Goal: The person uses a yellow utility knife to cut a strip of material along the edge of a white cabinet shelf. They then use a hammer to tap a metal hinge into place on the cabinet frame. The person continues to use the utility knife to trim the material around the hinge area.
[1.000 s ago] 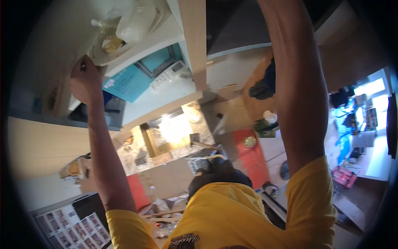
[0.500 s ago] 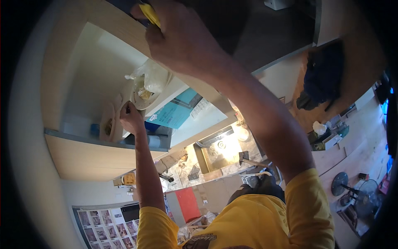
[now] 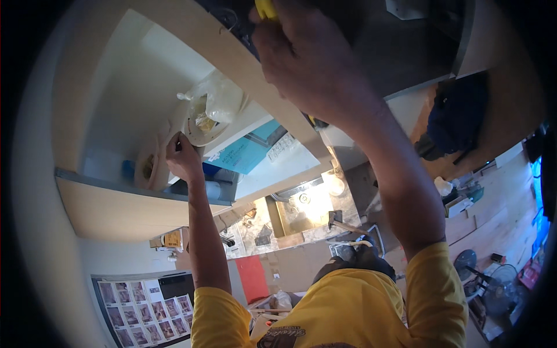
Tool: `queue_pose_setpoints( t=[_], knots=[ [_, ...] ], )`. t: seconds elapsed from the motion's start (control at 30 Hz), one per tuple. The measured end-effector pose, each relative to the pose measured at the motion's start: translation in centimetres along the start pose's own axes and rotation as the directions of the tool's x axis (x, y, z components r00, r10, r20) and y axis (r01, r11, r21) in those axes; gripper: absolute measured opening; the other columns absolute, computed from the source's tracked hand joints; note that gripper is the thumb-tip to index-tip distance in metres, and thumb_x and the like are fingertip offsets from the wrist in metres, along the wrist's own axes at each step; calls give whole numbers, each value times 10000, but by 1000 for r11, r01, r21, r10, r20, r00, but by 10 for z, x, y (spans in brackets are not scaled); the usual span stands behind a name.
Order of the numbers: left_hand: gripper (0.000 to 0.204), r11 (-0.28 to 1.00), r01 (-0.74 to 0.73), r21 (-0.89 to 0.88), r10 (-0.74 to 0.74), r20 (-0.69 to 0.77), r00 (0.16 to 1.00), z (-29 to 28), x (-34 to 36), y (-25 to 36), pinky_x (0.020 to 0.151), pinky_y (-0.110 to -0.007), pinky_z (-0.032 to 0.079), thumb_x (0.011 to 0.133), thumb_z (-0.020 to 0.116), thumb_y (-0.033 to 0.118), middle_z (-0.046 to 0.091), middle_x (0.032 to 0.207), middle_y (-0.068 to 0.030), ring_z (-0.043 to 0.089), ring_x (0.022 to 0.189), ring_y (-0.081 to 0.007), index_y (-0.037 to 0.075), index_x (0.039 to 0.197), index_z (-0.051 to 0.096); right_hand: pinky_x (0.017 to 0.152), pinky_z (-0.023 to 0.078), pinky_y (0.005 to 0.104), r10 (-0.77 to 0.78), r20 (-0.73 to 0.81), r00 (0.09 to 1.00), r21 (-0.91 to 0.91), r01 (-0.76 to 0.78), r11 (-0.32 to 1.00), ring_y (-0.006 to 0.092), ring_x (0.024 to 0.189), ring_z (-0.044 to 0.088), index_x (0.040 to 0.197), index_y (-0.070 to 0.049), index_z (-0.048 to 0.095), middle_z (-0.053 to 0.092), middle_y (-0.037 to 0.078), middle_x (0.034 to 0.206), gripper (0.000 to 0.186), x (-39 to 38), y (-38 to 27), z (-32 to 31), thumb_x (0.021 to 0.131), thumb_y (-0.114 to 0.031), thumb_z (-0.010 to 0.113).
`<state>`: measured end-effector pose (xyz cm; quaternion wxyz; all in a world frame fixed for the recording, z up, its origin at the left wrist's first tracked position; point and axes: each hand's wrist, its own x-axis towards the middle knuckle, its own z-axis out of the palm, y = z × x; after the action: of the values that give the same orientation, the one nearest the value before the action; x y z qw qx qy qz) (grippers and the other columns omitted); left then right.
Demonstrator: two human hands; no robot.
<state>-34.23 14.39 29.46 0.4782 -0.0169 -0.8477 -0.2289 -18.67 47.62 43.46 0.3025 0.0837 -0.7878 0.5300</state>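
Observation:
My left hand (image 3: 184, 159) is at the edge of a cabinet shelf, its fingers closed. A small dark spot shows between the fingertips, and I cannot make out what they hold. Right beside it a white round container (image 3: 200, 133) with a clear plastic bag (image 3: 225, 104) stands on the shelf. At the top of the view my right hand (image 3: 307, 61) is raised by the cabinet's dark compartment, its fingers closed round a yellow object (image 3: 266, 8). Most of that object is cut off or hidden by the hand.
A turquoise flat box (image 3: 246, 152) lies on the shelf below. Beneath the cabinet are a lit sink (image 3: 304, 211) and a hammer (image 3: 342, 223) on the counter. A dark blue cloth (image 3: 455, 113) hangs at right; a fan (image 3: 500, 287) stands low at right.
My right hand has moved to the right along the cabinet front with the yellow object. My left hand stays at the shelf edge. The whole view has shifted slightly.

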Motion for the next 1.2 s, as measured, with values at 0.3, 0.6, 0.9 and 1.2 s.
queue_pose_setpoints(
  t=[0.3, 0.6, 0.9, 1.2],
  knots=[
    [209, 998, 38, 55, -36, -30, 999, 2, -2, -4, 702, -421, 553, 875, 673, 271, 747, 863, -109, 725, 791, -304, 100, 943, 772, 734, 570, 448, -196, -18, 980, -315, 180, 932, 386, 799, 701, 1000, 108, 570, 653, 266, 812, 281, -25, -29, 10, 1013, -151, 463],
    [211, 997, 80, 19, -79, -15, 997, 1, -5, 1, 715, -413, 551, 886, 655, 281, 749, 885, -85, 725, 801, -284, 126, 970, 770, 875, 520, 439, -137, -131, 982, -552, 42, 833, 368, 936, 668, 1080, 93, 575, 621, 279, 1022, 326, -31, -61, 29, 1018, -207, 463],
    [225, 992, 122, -34, -122, 23, 992, 0, -4, 2, 754, -418, 549, 887, 637, 284, 743, 954, -78, 720, 854, -276, 138, 998, 767, 905, 492, 414, 12, -95, 995, -612, -68, 788, 367, 987, 659, 1142, 70, 562, 620, 286, 1084, 329, -23, -75, 43, 1023, -218, 455],
    [215, 997, 78, -24, -77, 40, 996, -4, -5, 6, 747, -415, 544, 896, 632, 294, 727, 1004, -65, 712, 871, -289, 158, 1004, 759, 935, 488, 423, -1, -126, 992, -713, -89, 695, 389, 1020, 643, 1160, 38, 572, 620, 291, 1109, 311, -14, -69, 50, 1026, -220, 462]
  ],
)
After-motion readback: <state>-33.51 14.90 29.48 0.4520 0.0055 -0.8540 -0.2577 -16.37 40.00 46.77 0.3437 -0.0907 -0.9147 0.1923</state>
